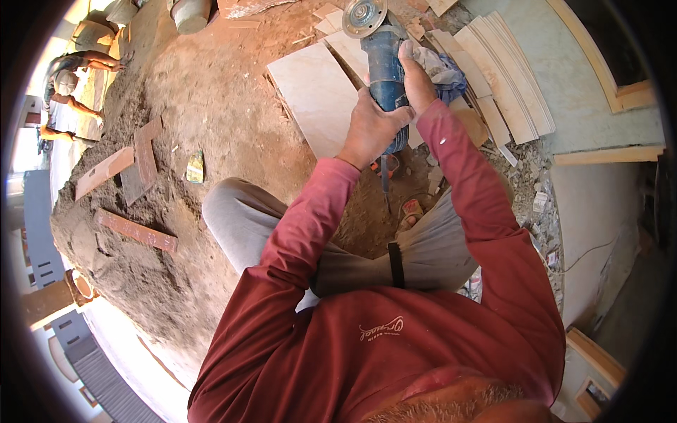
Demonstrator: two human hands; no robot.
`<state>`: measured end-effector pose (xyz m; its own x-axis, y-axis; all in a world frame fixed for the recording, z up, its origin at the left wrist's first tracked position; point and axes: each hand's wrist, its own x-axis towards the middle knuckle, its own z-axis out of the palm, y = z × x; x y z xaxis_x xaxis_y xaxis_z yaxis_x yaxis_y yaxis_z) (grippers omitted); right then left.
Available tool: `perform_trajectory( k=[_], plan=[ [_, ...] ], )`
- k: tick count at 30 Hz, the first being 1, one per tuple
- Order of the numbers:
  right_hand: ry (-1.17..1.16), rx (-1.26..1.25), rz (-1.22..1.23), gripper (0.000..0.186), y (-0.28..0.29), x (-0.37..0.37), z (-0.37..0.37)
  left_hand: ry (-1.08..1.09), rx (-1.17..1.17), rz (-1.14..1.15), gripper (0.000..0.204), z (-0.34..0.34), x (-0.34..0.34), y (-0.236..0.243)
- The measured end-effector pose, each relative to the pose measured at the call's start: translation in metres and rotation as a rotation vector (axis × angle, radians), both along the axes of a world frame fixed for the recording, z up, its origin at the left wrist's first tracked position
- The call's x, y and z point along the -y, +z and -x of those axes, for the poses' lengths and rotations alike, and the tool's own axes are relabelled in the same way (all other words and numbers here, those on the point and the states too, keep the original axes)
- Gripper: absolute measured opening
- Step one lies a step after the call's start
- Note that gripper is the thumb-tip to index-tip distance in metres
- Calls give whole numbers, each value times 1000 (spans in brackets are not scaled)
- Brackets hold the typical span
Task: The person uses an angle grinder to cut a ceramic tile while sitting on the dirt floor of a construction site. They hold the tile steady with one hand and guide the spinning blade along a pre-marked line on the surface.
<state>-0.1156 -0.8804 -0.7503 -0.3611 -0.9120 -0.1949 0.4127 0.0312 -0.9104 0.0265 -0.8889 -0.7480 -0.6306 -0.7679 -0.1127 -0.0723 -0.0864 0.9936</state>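
Observation:
Both my hands are wrapped around a blue angle grinder [386, 67], held out in front of me with its round metal disc [364, 15] at the far end. My left hand [371, 125] grips the rear of the body, and my right hand [417, 79] holds its right side farther forward. The grinder's cord [385, 185] hangs from the back end toward the ground. Just left of the tool lies a large pale tile [314, 95]. A crumpled blue and white cloth [446, 76] sits to the right of my right hand. Whether the disc spins cannot be told.
Several cut tile strips [504, 77] are stacked at the right by the wall. Brown tile pieces [137, 229] lie on a dirt heap at the left, near a small yellow packet [195, 167]. A bucket [190, 15] stands far off. Another person [67, 84] bends over at the far left.

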Motion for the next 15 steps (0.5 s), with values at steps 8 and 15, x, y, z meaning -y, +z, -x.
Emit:
perform_trajectory(
  k=[8,15],
  plan=[
    [-70,-22,-17,59,-6,3,28,-41,-67,-72,64,18,-9,-9],
    [181,287,157,94,0,-25,20,-378,-257,-464,50,-2,13,-4]
  ],
)
